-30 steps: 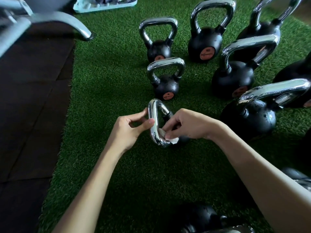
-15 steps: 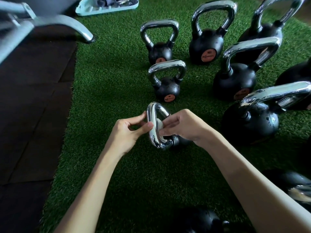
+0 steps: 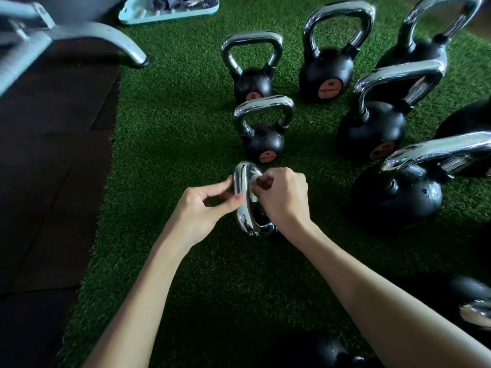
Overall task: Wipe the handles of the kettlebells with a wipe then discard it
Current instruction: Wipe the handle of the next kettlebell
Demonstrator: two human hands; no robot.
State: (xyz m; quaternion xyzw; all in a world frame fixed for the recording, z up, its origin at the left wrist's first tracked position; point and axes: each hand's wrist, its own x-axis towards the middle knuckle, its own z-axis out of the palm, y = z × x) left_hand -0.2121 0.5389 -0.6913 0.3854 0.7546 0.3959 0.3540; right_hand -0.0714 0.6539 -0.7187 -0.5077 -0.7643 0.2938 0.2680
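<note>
Can't read a thing here, tbh. Only got round orange labels point(image 3: 329, 90) on the black kettlebells point(image 3: 325, 67), each with some dark mark printed on, way too small and blurry to make out.

The right hand point(image 3: 282, 199) hides most of the crumpled white wipe point(image 3: 252, 189) and of the small black chrome-handled kettlebell point(image 3: 249, 226).

Dim, wide-angle bowing, blurred edges

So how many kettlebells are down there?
10 kettlebells: one being wiped, two small ones beyond, two at the back, three on the right, two cut off at the bottom. More may sit out of view.
</note>
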